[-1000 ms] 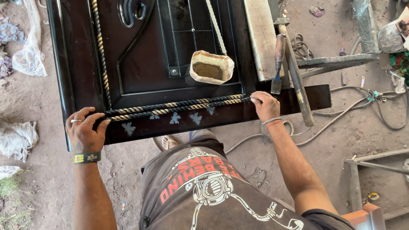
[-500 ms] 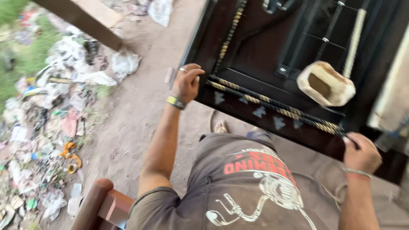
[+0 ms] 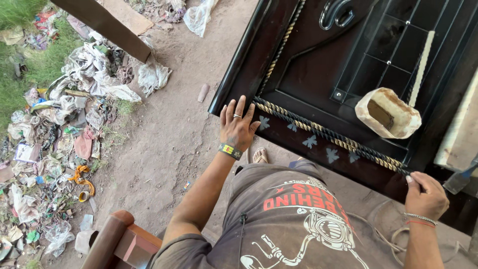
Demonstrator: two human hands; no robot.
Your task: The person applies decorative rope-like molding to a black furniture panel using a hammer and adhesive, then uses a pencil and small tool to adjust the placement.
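two hands on dark metal door panel [image 3: 318,74] | left hand [image 3: 238,124] flat, fingers spread at corner | right hand [image 3: 424,194] pinching the twisted rope trim [image 3: 328,135] end | keep your pinch firm, trim seated straight

Dark metal door [image 3: 318,74] cut off at top and right edges

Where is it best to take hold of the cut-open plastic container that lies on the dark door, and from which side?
Probably grip the cut-open container by its thin upper rim, coming from above: the opening faces up and its base rests on the door panel, so the walls stand free to pinch.
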